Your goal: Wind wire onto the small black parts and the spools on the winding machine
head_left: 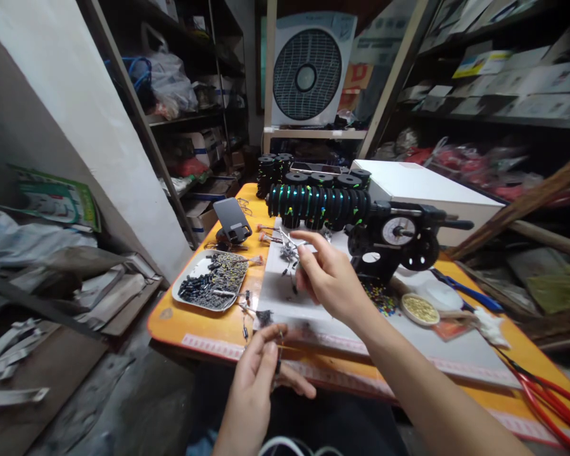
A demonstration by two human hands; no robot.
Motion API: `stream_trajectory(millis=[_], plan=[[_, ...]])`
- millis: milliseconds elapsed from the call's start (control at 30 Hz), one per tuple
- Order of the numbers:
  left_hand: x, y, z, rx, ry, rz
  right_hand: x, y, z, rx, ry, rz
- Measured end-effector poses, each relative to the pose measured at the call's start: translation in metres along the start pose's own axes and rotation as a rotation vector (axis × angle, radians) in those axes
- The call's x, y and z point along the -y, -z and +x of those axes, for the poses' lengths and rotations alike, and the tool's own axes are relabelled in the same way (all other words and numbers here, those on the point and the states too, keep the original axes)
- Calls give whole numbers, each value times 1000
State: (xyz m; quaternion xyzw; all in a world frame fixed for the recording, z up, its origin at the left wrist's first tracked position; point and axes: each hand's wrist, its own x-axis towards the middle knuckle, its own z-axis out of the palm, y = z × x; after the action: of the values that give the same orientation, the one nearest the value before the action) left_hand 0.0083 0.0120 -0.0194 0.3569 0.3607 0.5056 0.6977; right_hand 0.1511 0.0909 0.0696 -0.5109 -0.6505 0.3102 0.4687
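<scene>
My left fingers hold a small dark piece near the counter; my right fingers hover by the wired cluster, grip unclear; one in hand, I judge many left in the tray

Loaded shelves are standing left and right, a whitish wall is rising at left, and a box fan is facing the orange surface.

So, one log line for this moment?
left hand: holds small dark piece | right hand: above pale board, near metallic pieces | tray: small parts inside
</scene>
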Motion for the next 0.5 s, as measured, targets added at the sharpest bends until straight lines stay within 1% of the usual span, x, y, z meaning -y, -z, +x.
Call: stream_trajectory(millis=[33,100,167,233,300,367,433,467,500], plan=[[1,3,0,-25,-8,30,-1,0,6,-56,57,-99],[5,9,-3,-56,-36,106,-6,-3,17,-125,123,-230],[6,14,-9,-76,-84,224,-10,-6,26,-141,135,-276],[2,17,-16,-83,-121,386,-14,-9,30,-115,125,-261],[-7,22,-20,-100,-165,539,-14,-10,30,-75,107,-235],[-22,30,-17,-163,-245,647,-12,-8,26,-32,74,-188],[-39,42,-7,-265,-381,760,-9,-4,20,15,26,-117],[-47,49,2,-306,-467,874,-8,-2,17,40,0,-75],[-54,54,11,-302,-552,1024,-8,0,14,65,-24,-32]])
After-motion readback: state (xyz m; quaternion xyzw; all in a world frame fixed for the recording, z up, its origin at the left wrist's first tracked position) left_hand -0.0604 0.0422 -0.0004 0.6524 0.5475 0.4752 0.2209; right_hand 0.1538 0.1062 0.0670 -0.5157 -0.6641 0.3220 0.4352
